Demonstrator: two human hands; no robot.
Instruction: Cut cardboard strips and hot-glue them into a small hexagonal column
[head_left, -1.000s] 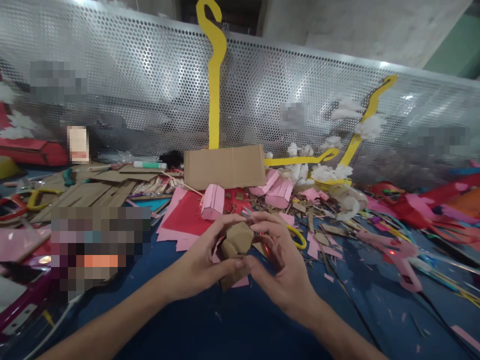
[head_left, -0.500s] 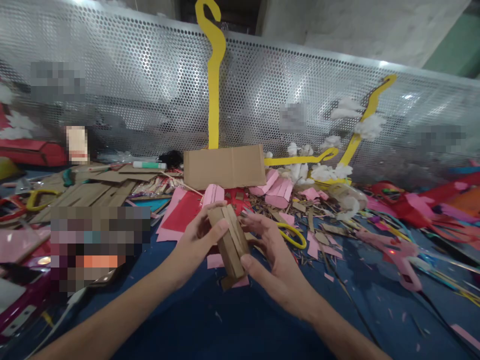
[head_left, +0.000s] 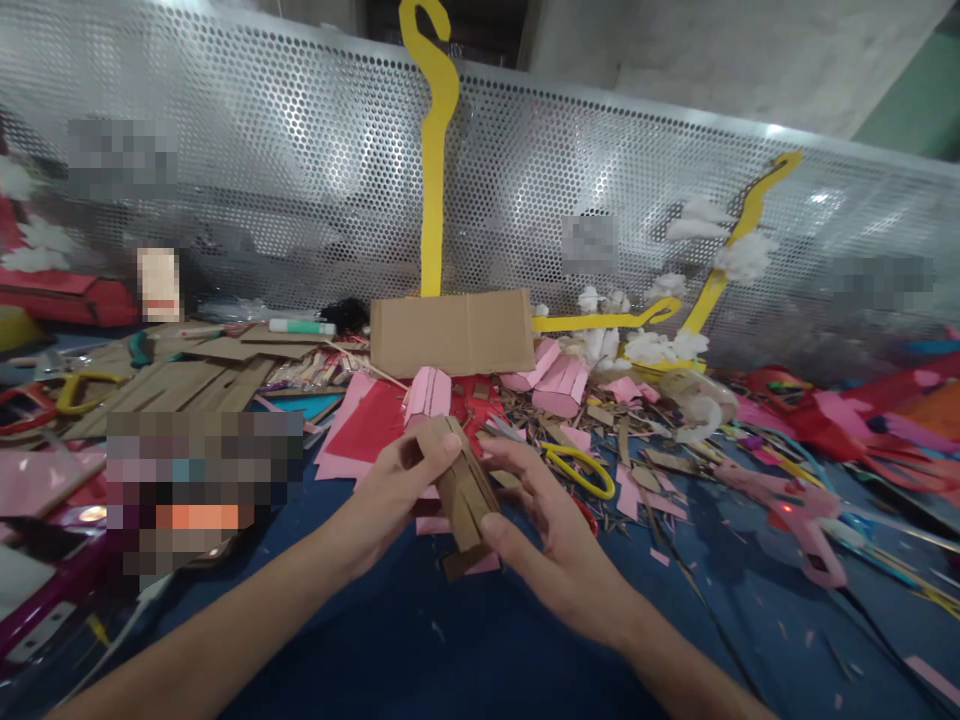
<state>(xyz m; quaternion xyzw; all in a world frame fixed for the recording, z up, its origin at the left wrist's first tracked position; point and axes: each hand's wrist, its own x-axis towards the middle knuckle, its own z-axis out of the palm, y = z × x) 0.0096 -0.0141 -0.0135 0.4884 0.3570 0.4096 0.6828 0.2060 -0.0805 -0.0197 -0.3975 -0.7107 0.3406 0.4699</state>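
Note:
A small folded cardboard box (head_left: pixel 465 492) is tilted in front of me above the blue table, with a seam running along its top. My left hand (head_left: pixel 405 480) is closed round its upper left side, thumb on top and fingers mostly hidden beneath. At its lower right end, the thumb of my right hand (head_left: pixel 551 530) presses on the box while the other fingers curl along the far side. Just beyond lie a pink paper-covered box (head_left: pixel 428 391) and red paper (head_left: pixel 364 425). Yellow-handled scissors (head_left: pixel 577 470) rest close to my right fingers.
A pink glue gun (head_left: pixel 795 510) with a lit red light lies at right. Behind stands a cardboard panel (head_left: pixel 450 335) below a tall yellow hook-topped strip (head_left: pixel 433 200). Cardboard sheets (head_left: pixel 172 395) are stacked at left. A perforated metal screen (head_left: pixel 300 180) closes off the back.
The cardboard box has shifted slightly right and down in the view, with my left hand on it. My right hand has hardly moved. The background has also shifted slightly.

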